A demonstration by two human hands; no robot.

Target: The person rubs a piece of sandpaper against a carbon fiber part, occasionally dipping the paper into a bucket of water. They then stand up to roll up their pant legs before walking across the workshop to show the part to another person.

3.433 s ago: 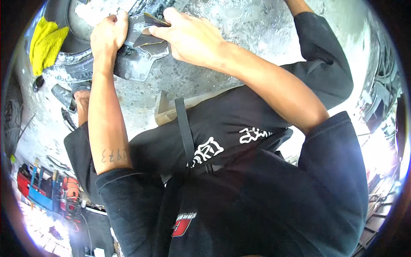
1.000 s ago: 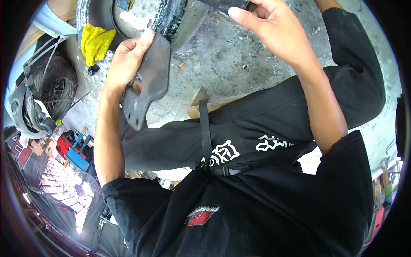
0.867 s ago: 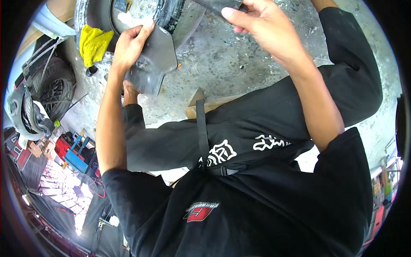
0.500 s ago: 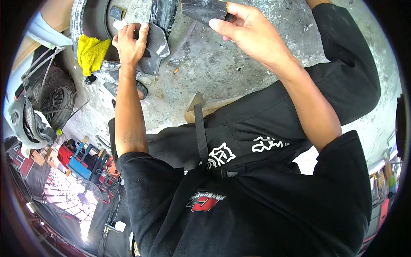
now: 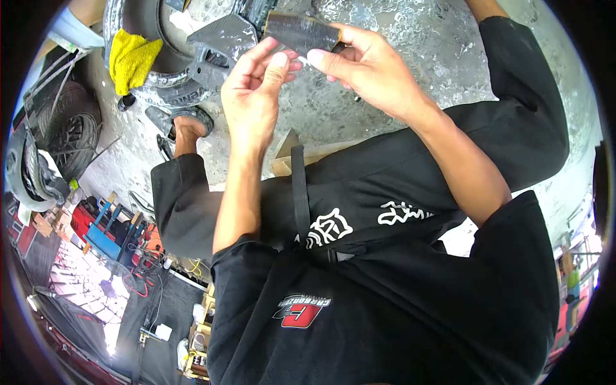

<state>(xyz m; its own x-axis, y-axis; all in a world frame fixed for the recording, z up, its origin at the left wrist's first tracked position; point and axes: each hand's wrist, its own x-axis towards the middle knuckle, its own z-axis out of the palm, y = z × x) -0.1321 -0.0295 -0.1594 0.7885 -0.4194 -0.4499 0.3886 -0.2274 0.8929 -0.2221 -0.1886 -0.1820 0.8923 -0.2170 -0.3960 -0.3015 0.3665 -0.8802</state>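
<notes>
Dark sheet [image 5: 298,32] sits pinched in the right hand [image 5: 372,70], left hand [image 5: 255,96] part-open beside it, white wad [image 5: 183,23] inside tire [image 5: 176,94].

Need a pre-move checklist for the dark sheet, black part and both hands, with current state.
1. Dark sheet gripped in right hand: ok, between thumb and fingers.
2. Left hand off the black part: ok, it is raised beside the sheet.
3. Left fingers in contact with the sheet: cannot tell, they overlap its lower edge in view.
4. Black part secured on the tire: cannot tell, no clamp visible and contact points hidden.
5. Yellow cloth clear of the part: ok, draped over the tire, to the left.
6. Sheet's far face fit for use: cannot tell, hidden.
</notes>
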